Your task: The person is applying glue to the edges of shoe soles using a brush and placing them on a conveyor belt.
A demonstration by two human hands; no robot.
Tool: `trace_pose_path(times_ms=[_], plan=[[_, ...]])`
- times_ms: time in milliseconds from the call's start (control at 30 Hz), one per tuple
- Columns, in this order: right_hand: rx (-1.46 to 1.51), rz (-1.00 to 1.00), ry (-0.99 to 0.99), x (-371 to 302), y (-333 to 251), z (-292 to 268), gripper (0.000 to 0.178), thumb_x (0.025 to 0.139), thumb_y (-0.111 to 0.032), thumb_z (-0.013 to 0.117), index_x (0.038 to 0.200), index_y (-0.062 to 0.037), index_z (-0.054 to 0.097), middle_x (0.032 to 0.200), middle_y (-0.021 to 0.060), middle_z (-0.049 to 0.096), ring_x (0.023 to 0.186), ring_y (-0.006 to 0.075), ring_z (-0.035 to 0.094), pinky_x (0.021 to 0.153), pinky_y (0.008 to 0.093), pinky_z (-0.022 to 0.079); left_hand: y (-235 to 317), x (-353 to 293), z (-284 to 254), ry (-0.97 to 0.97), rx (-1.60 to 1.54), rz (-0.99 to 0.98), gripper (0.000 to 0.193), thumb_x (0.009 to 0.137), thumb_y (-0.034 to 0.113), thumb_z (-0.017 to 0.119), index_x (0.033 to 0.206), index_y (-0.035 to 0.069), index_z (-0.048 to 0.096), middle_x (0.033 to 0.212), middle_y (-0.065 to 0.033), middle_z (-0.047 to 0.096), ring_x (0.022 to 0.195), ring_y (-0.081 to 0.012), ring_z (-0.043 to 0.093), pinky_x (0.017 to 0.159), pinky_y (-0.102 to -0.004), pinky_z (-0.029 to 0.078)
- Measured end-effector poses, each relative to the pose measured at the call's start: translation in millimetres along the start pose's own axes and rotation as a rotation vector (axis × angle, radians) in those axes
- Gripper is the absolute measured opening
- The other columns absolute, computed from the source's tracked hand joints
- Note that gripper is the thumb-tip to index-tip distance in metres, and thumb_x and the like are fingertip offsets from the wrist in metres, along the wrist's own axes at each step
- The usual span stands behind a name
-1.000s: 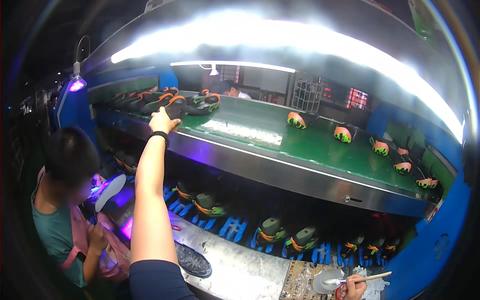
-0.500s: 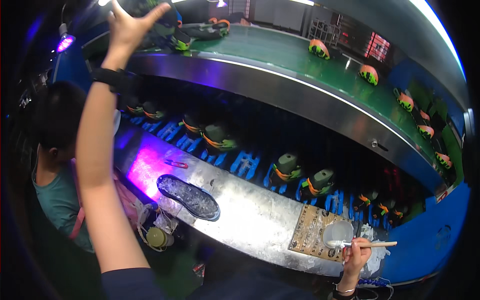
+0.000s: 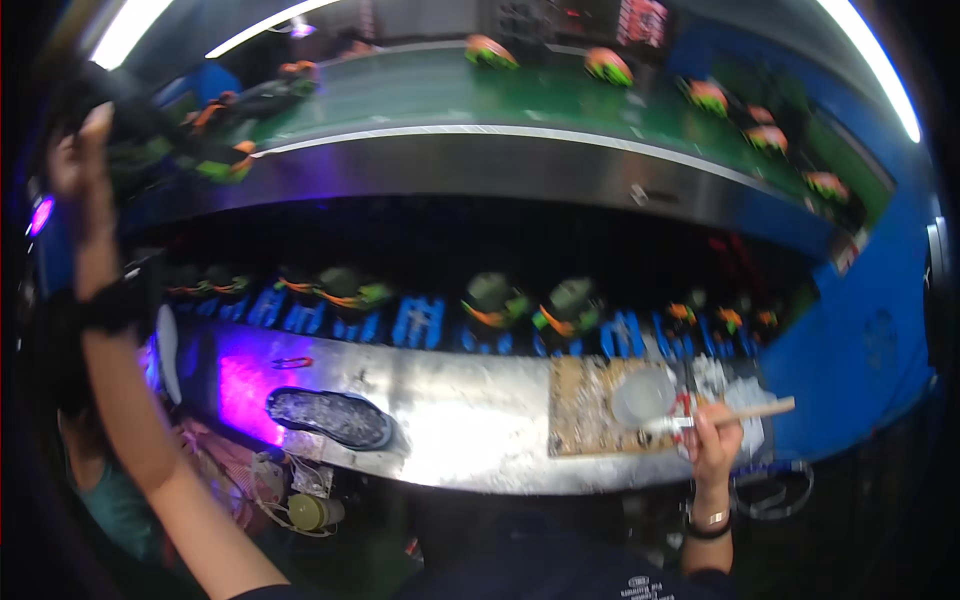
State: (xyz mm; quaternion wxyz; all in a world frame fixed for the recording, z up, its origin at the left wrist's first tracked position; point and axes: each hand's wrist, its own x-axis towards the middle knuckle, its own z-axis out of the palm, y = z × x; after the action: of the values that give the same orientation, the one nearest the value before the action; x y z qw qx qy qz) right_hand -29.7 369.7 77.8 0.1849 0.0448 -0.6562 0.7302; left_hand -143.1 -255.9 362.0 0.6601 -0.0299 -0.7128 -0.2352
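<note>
My left hand [image 3: 85, 175] is raised at the far left, blurred by motion. A dark shape [image 3: 115, 95] is beside its fingers, and I cannot make out whether the hand grips it. My right hand [image 3: 714, 440] is closed around a brush with a pale wooden handle [image 3: 762, 408]. Its whitish bristles are at the near rim of a translucent white cup [image 3: 643, 395]. That cup stands on a piece of brown cardboard [image 3: 580, 405]. To the left, a dark shoe sole [image 3: 330, 418] with whitish smears lies on the metal bench [image 3: 460, 400].
Behind the bench, several dark shoes with orange and green trim [image 3: 572, 307] sit on blue holders [image 3: 418, 322]. Above runs a green conveyor [image 3: 400, 95] carrying more shoes [image 3: 608, 66]. A red tool [image 3: 293, 362] lies under purple light. A person [image 3: 110, 490] is at lower left.
The view has swung right and levelled, so the bench sits further left. My left hand, spread before, is now blurred beside a dark shape. My right hand keeps the brush by the cup.
</note>
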Motion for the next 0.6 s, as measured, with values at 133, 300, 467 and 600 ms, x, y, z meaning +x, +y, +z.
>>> trace_pose_path(times_ms=[133,300,467,600], plan=[[0.01,0.008,0.037,8,-10,0,0.008,0.081,-0.008,0.052,0.085,-0.001,0.049,0.054,0.0007,0.045,0.038,0.004,0.035,0.034,0.0168,0.026,123,-72,4,-0.291,-0.538,-0.389,0.028,0.079,0.008,0.043,0.095,-0.013,0.052,0.094,-0.0168,0.05,0.078,-0.0229,0.056,0.071,-0.0299,0.048],[-0.014,0.028,0.122,12,7,-28,0.008,0.081,-0.008,0.052,0.084,-0.0005,0.05,0.054,0.0016,0.044,0.038,0.0044,0.035,0.035,0.0166,0.027,155,-261,75,-1.287,-0.866,-0.438,0.055,0.055,0.032,0.057,0.1,0.003,0.044,0.089,-0.0105,0.056,0.09,-0.0197,0.052,0.078,-0.0298,0.042],[-0.018,0.078,0.118,8,17,-35,0.009,0.081,-0.007,0.054,0.083,0.0001,0.051,0.055,0.0017,0.046,0.039,0.0045,0.036,0.035,0.0172,0.027,187,-398,58,-1.362,-1.426,-1.241,0.087,0.061,0.048,0.062,0.125,0.001,0.029,0.116,-0.0168,0.044,0.106,-0.0259,0.046,0.088,-0.0364,0.038],[-0.149,0.08,0.134,16,27,-50,0.008,0.08,-0.005,0.055,0.084,0.0002,0.05,0.058,0.0004,0.047,0.043,0.0035,0.04,0.038,0.0166,0.03,190,-409,53,-1.401,-1.438,-1.13,0.096,0.058,0.047,0.069,0.129,0.001,0.023,0.126,-0.0172,0.036,0.113,-0.0244,0.04,0.093,-0.0348,0.033]])
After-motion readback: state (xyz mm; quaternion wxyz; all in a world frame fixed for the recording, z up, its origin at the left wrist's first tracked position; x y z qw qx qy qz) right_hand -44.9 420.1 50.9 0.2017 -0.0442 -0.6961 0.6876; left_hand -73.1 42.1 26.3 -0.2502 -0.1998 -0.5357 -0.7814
